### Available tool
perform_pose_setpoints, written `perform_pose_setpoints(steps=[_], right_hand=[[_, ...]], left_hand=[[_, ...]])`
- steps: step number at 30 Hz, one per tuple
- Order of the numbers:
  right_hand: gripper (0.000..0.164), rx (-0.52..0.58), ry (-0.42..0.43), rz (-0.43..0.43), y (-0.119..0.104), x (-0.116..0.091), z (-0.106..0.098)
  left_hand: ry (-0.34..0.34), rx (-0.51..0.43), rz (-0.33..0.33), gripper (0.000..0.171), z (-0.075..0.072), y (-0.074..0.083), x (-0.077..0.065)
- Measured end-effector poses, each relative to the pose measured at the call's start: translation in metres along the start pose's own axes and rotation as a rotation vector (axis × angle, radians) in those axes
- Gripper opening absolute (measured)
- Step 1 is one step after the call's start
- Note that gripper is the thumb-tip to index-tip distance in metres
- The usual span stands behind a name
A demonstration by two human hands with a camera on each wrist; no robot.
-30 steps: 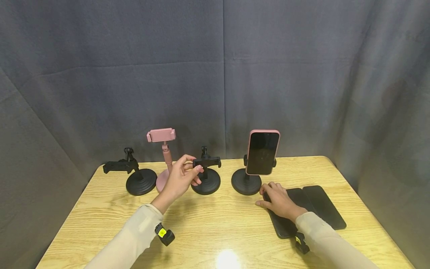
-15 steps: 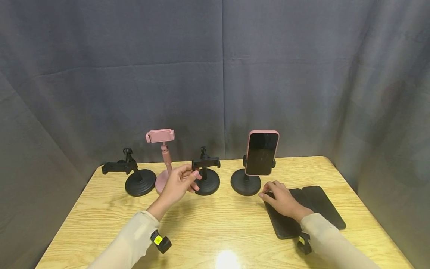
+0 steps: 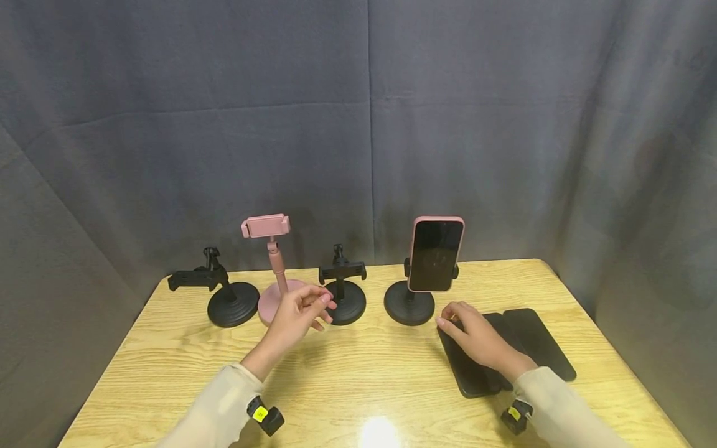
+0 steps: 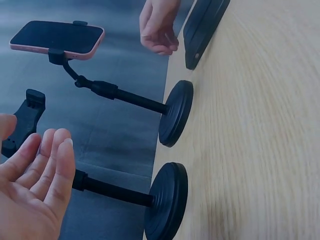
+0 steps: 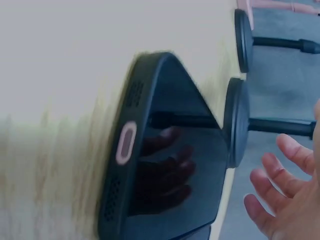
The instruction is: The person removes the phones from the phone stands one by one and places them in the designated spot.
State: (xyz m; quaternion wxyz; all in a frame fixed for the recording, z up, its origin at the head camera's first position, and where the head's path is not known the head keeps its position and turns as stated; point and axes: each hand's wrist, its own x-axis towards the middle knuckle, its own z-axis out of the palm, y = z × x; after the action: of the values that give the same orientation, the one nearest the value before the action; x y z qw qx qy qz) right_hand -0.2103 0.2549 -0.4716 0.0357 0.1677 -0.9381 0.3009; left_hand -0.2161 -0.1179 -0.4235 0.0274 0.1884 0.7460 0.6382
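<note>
My left hand point(image 3: 294, 318), its fingers loosely bent around nothing, is in front of a black phone stand point(image 3: 348, 305) whose clamp holds no phone. In the left wrist view the fingers point(image 4: 50, 170) overlap that stand. My right hand point(image 3: 475, 336) hovers over a black phone point(image 3: 470, 373) lying flat on the table, its fingers relaxed and holding nothing. The right wrist view shows those fingers point(image 5: 280, 190) mirrored in the phone's dark screen. Between the hands, a pink-cased phone point(image 3: 437, 255) stands upright in the clamp of another black phone stand point(image 3: 409, 306).
A second flat black phone point(image 3: 539, 345) lies beside the first. To the left are a pink phone stand point(image 3: 266, 226) and a black phone stand point(image 3: 233, 306), both with unfilled clamps. A grey curtain point(image 3: 269, 112) hangs behind the wooden table point(image 3: 358, 386).
My left hand has let go of the middle stand's clamp and drawn down and back from it. My right hand has shifted slightly right over the black phone. The stands stay in place.
</note>
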Motion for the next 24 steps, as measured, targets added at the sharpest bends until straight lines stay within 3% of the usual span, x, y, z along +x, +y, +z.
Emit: perform_pose_setpoints(steps=[16, 24], right_hand=[[0.011, 0.002, -0.022, -0.088, -0.039, -0.02, -0.012], [0.009, -0.011, -0.009, -0.133, -0.053, -0.031, -0.021]], left_hand=[[-0.038, -0.014, 0.005, 0.025, 0.017, 0.005, -0.014], [-0.081, -0.041, 0.06, 0.022, 0.029, 0.012, -0.02]])
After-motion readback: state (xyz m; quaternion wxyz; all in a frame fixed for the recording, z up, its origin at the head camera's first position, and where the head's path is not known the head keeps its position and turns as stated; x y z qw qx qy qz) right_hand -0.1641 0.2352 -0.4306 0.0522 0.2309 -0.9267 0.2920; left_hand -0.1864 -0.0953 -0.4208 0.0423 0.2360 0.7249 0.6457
